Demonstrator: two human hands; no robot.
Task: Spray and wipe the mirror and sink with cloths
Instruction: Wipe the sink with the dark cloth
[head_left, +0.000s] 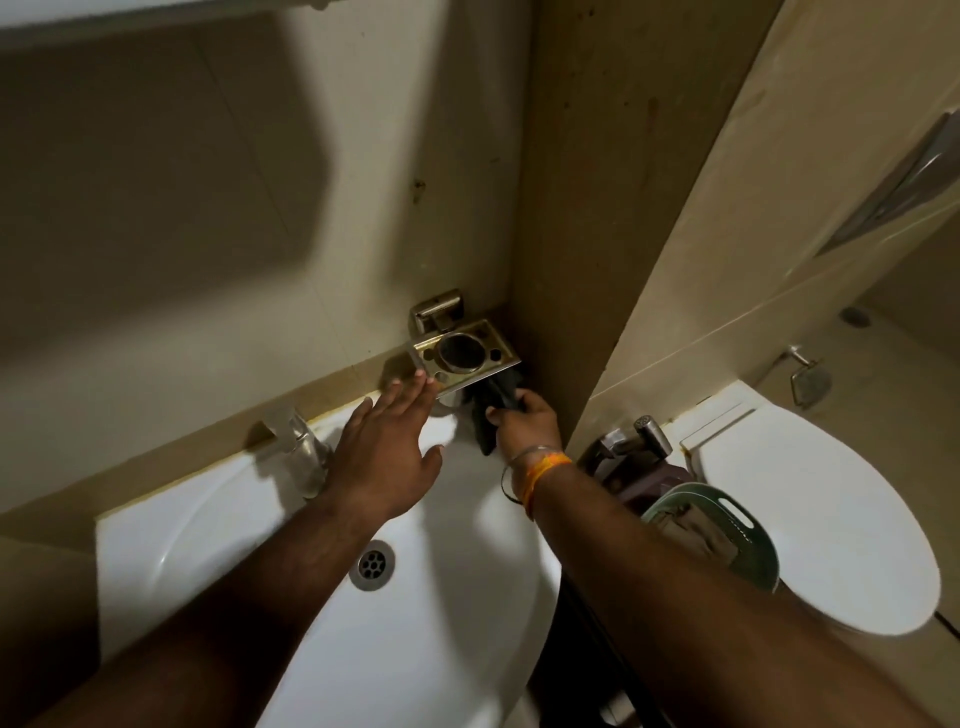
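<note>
**Both hands at the back corner of the sink**

I saw beige tiled walls (208, 218) closing in a tight corner. The white sink (218, 545) filled the lower view, drain (372, 564) at its middle, tap (304, 452) at its back rim. Right of it stood a toilet (841, 519), with a green basket (727, 525) between them holding something I couldn't identify. A metal holder (465, 356) hung empty above the rim. My left hand (387, 457) lay open, fingertips touching the holder. My right hand (524, 423) was closed on a dark cloth (491, 410) beneath it.
</note>
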